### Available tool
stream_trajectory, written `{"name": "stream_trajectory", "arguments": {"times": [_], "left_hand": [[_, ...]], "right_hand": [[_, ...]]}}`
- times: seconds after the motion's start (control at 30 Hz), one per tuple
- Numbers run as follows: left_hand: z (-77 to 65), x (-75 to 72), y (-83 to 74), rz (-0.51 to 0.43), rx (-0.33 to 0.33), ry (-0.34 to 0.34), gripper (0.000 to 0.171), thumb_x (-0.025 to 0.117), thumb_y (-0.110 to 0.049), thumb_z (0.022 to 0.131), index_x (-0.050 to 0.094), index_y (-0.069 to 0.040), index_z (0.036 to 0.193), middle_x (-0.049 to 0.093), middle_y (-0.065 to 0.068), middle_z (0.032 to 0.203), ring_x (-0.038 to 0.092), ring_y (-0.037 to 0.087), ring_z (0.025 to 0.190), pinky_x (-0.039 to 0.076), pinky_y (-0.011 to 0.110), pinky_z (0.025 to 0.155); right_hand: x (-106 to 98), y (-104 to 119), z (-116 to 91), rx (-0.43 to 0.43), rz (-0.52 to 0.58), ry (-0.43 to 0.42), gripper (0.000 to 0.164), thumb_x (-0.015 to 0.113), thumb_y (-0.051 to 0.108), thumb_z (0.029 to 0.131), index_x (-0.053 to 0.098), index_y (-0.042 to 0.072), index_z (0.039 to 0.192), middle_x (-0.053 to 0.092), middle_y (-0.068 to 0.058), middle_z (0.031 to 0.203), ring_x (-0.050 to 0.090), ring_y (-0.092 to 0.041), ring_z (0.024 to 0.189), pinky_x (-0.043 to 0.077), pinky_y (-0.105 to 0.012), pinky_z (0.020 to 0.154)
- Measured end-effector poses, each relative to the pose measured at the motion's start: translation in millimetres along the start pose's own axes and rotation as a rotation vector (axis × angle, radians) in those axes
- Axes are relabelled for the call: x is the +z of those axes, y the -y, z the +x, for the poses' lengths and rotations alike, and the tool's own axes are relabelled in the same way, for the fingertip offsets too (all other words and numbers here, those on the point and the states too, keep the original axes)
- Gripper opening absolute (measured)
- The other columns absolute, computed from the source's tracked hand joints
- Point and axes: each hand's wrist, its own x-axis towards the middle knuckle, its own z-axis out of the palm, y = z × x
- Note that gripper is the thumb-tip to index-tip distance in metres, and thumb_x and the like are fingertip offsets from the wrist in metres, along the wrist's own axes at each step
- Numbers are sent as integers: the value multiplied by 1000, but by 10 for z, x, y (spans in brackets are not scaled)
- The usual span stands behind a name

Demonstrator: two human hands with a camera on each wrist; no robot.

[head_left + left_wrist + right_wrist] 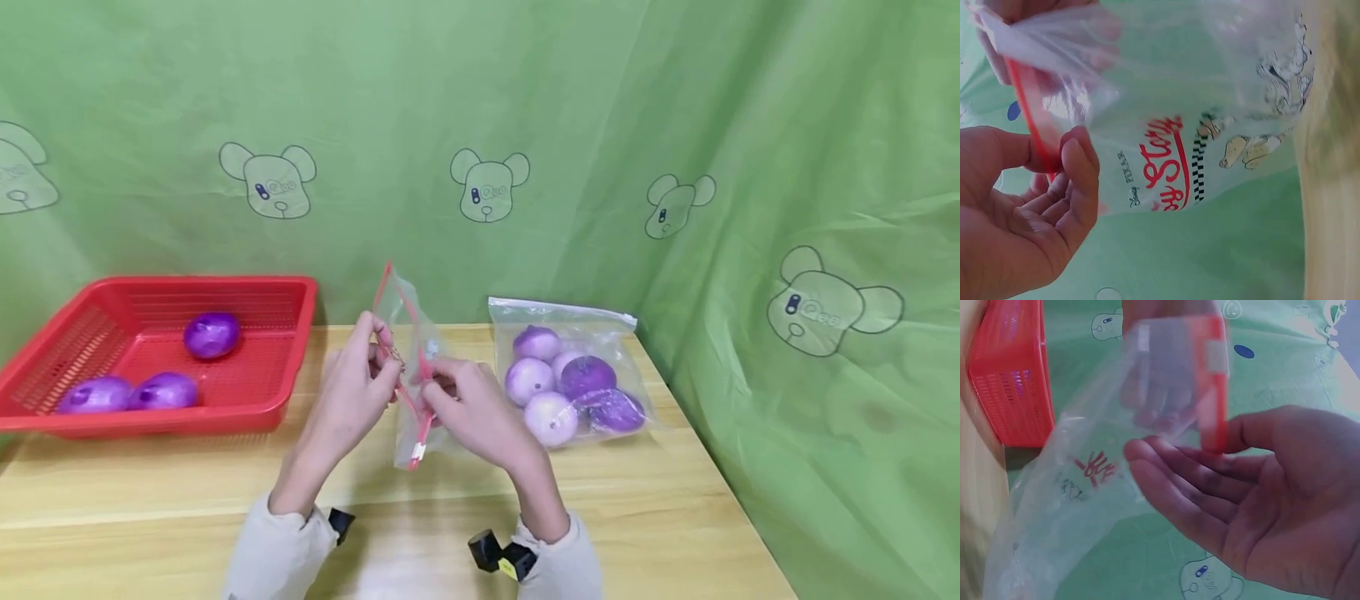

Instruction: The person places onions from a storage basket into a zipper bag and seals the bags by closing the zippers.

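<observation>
A clear zip bag (427, 329) with red zip edges hangs upright between my hands, its mouth spread apart at the top. My left hand (348, 396) pinches one red edge between thumb and fingers. On the other edge, the thumb and fingers of my right hand (480, 412) grip the red strip. A white slider (418, 451) sits at the near end of the zip. In the left wrist view, red lettering (1166, 162) and cartoon figures (1254, 147) are printed on the bag, and no contents show through it.
To the left, a red plastic basket (292, 367) holds three purple onions (212, 335). At right, a second zip bag (562, 312) with a white zip lies filled with several purple and pale onions (588, 377). Green curtain (585, 100) hangs behind and right of the wooden table (660, 517).
</observation>
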Motion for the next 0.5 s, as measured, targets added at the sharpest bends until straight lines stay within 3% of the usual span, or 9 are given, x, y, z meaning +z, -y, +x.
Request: {"name": "stream_trajectory", "arguments": {"times": [0.1, 0.17, 0.23, 0.33, 0.4, 0.5], "left_hand": [[-4, -21, -38, 66, 55, -34, 25, 52, 4, 86, 56, -9, 107, 59, -1, 65, 57, 11, 51, 48, 29, 45], [-14, -32, -73, 104, 86, -54, 26, 52, 3, 86, 63, -10, 107, 61, -1, 68, 55, 9, 50, 47, 27, 44], [-25, -45, -113, 152, 128, -93, 25, 52, 2, 87, 68, -10, 102, 64, -1, 71, 54, 7, 48, 47, 25, 44], [-58, -73, -183, 219, 191, -182, 25, 50, 2, 88, 72, -7, 96, 63, -1, 71, 51, 7, 50, 43, 24, 46], [-86, -93, -230, 263, 220, -248, 26, 48, 2, 88, 73, -6, 94, 59, -1, 68, 46, 9, 53, 40, 25, 49], [-129, -105, -290, 283, 231, -297, 24, 50, 1, 87, 72, -2, 96, 52, 0, 66, 43, 13, 57, 37, 27, 51]], "right_hand": [[-23, 34, -20, 13, 38, -105, 64, 53, 2, 93, 38, 23, 152, 71, -8, 98, 68, -15, 73, 56, -31, 55], [-37, 57, -34, -13, 13, -170, 79, 52, -3, 92, 25, 32, 157, 69, -8, 102, 68, -14, 71, 54, -30, 51], [-52, 84, -45, -67, -89, -257, 74, 50, -5, 91, 34, 30, 155, 66, -5, 98, 63, -10, 68, 51, -28, 49], [-78, 132, -71, -131, -205, -426, 53, 49, -6, 90, 57, 13, 139, 59, -5, 93, 51, -10, 68, 47, -25, 53], [-111, 168, -98, -151, -236, -549, 47, 49, -5, 90, 60, 5, 134, 54, -7, 91, 46, -12, 71, 45, -24, 57], [-176, 208, -143, -168, -218, -678, 52, 49, -7, 88, 53, 0, 140, 52, -9, 93, 47, -14, 73, 46, -24, 58]]}}
